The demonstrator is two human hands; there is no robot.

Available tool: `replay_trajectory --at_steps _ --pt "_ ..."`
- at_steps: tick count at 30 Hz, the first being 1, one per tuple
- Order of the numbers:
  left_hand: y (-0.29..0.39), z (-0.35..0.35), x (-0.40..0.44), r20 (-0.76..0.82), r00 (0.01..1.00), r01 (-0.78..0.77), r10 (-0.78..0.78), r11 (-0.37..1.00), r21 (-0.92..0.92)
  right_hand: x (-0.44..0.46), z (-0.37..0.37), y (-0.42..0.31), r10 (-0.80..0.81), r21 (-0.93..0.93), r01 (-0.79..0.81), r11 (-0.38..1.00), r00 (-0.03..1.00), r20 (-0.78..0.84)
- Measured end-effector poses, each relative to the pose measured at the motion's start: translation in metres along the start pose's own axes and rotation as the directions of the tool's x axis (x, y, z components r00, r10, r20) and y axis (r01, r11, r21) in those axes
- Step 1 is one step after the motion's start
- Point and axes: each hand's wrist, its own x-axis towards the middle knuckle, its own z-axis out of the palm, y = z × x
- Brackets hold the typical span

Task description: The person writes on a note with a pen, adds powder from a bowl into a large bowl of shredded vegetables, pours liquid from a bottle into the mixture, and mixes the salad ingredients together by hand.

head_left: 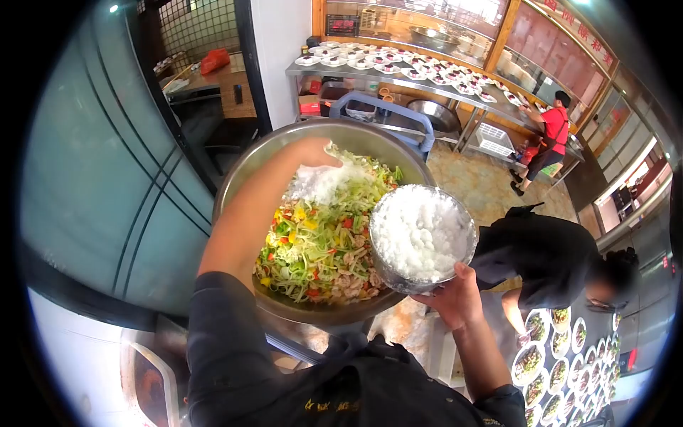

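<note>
A wide metal basin (324, 314) holds shredded green vegetables with red and yellow pieces and pale chunks. My left hand (316, 155) reaches into its far side, beside a patch of white powder (320, 183) lying on the vegetables. The fingers of that hand are mostly hidden by the powder and shreds. My right hand (455, 295) grips the near rim of a smaller metal bowl (393, 276), thumb on the edge. White, lumpy powder (423, 231) fills this bowl, which is held over the right edge of the basin.
Plates of food cover a long metal counter (462, 95) at the back, where a person in red (555, 132) stands. A person in black (541, 249) bends over more filled plates (530, 361) at the right. Beyond the basin is a blue-grey cart handle (388, 108); glass doors (107, 164) stand left.
</note>
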Motion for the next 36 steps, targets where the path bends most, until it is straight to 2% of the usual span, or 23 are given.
replay_trajectory --at_steps 3,5,7,10,13,15,17,18,21,23,25,27,30,32,33,34,36 --pt "-0.003 0.043 -0.009 -0.048 0.993 0.087 -0.106 0.952 -0.295 0.001 -0.003 0.000 0.018 0.027 -0.018 0.999 1.000 0.021" --pt "0.020 0.086 0.001 -0.100 0.990 0.073 -0.095 0.976 -0.206 0.001 -0.005 0.000 0.013 0.032 -0.014 0.999 1.000 0.023" --pt "0.074 0.069 -0.042 -0.156 0.987 -0.028 0.044 0.994 0.105 0.003 -0.007 0.004 0.008 0.048 -0.009 0.999 1.000 0.027" --pt "0.078 0.083 -0.066 -0.096 0.949 -0.269 0.300 0.930 0.249 0.004 -0.006 0.003 -0.031 0.046 0.030 0.999 0.999 0.034" --pt "0.035 0.063 -0.070 -0.042 0.970 -0.223 0.240 0.944 0.244 0.003 -0.006 0.002 -0.046 0.031 0.044 0.999 0.998 0.049" --pt "0.016 0.041 -0.068 0.070 0.996 0.049 -0.057 0.992 0.113 0.002 -0.008 0.003 -0.055 0.021 0.054 0.998 0.997 0.045" --pt "-0.035 0.076 -0.020 0.002 0.989 0.150 -0.150 0.989 -0.011 0.000 -0.011 0.003 -0.057 0.004 0.057 0.998 0.998 0.036" --pt "-0.038 0.079 -0.015 -0.030 0.979 0.198 -0.201 0.977 -0.073 0.002 -0.012 0.003 -0.056 -0.005 0.056 0.998 0.998 0.029" --pt "0.007 0.071 -0.015 0.110 0.990 0.092 -0.092 0.996 0.000 0.005 -0.013 0.001 -0.050 -0.029 0.051 0.998 0.999 0.005" --pt "-0.005 0.070 -0.009 0.202 0.960 -0.223 0.193 0.964 0.143 0.009 -0.010 -0.003 -0.035 -0.043 0.034 0.999 0.999 -0.016" --pt "0.002 0.056 -0.019 0.199 0.955 -0.261 0.221 0.943 0.206 0.014 -0.009 -0.002 -0.014 -0.040 0.012 0.999 0.999 -0.047" --pt "0.042 0.000 -0.054 0.059 0.998 -0.024 0.013 0.980 0.196 0.023 -0.010 0.001 0.002 -0.034 -0.002 0.999 1.000 -0.024" --pt "0.115 -0.023 -0.080 -0.255 0.936 -0.287 0.241 0.945 -0.158 0.037 -0.007 0.004 0.009 -0.045 -0.009 0.999 1.000 -0.010" --pt "0.164 -0.012 -0.095 -0.079 0.900 -0.435 0.429 0.875 -0.214 0.038 0.003 0.003 0.011 -0.032 -0.012 0.999 0.999 -0.038" --pt "0.186 -0.006 -0.099 0.079 0.916 -0.381 0.394 0.914 -0.141 0.038 0.006 0.003 0.017 -0.027 -0.019 0.999 0.999 -0.049" --pt "0.199 -0.002 -0.102 0.143 0.921 -0.362 0.364 0.931 -0.039 0.039 0.006 0.002 0.034 -0.008 -0.034 0.999 0.999 -0.009" --pt "0.207 0.038 -0.093 0.051 0.932 -0.353 0.358 0.932 -0.082 0.050 0.003 0.005 0.077 0.015 -0.078 0.997 0.997 0.029"
